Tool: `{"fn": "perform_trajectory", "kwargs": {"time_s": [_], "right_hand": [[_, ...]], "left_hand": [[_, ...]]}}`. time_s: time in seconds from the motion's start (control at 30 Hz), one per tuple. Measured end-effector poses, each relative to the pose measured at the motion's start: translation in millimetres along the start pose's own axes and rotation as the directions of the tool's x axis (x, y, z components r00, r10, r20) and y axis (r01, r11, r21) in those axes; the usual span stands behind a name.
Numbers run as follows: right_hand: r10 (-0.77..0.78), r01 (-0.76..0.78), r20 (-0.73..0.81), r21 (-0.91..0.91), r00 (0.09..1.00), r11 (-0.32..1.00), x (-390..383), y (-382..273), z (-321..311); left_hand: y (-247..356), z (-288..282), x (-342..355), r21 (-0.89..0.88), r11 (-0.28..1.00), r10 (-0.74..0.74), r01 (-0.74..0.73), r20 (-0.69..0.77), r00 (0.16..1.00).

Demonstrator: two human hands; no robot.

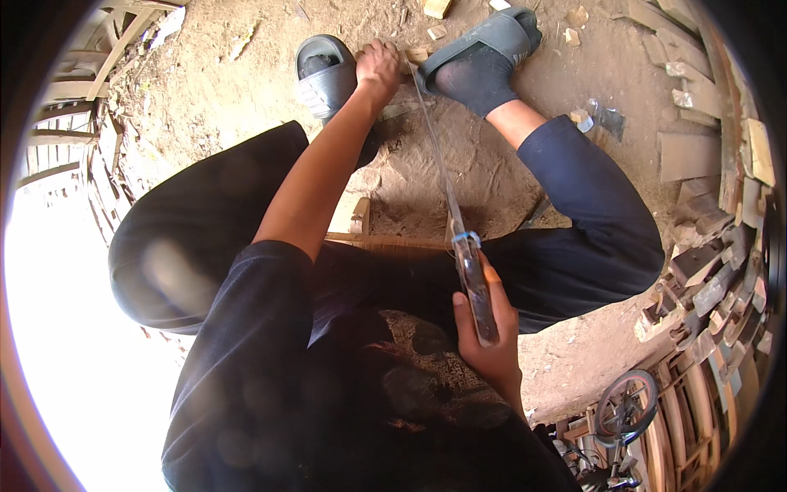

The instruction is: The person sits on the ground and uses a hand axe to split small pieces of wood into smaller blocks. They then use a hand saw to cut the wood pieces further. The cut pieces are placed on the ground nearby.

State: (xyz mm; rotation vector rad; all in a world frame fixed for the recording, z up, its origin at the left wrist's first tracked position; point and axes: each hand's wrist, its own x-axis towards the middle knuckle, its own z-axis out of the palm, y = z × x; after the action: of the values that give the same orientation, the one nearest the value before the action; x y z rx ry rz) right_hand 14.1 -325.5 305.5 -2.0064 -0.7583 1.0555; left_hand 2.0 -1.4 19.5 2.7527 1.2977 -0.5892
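Here, below centre, my right hand (493,334) grips a long-bladed tool (470,266). At upper centre, my left hand (380,69) curls; its grip I cannot tell

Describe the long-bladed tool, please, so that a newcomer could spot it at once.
From the seated person's dark shirt, move to the right hand. It grips the tool by its dark handle; its long, thin blade points toward the sandals. A blue tie where blade meets handle sets it apart.

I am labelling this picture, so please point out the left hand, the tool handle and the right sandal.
Left hand (379,67): head view, back of the hand.
Tool handle (476,293): head view, middle of the grip.
Right sandal (496,38): head view, on the strap.
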Motion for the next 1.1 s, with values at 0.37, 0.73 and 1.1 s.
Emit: {"fn": "perform_trajectory", "kwargs": {"time_s": [0.37,0.73,1.1], "right_hand": [[0.013,-0.012,0.048,-0.031,0.999,0.999,-2,-3,-10],[-0.089,0.088,-0.014,-0.054,0.996,0.995,-7,14,-1],[-0.059,0.059,0.024,0.014,0.998,0.998,11,13,3]], "left_hand": [[-4,7,0,-0.027,1.000,-0.010,0.009,-0.034,0.999],[-9,-7,-5,0.013,0.998,0.057,-0.057,-0.003,0.998],[-10,-8,-2,-0.010,0.999,0.053,-0.053,0.026,0.998]]}}
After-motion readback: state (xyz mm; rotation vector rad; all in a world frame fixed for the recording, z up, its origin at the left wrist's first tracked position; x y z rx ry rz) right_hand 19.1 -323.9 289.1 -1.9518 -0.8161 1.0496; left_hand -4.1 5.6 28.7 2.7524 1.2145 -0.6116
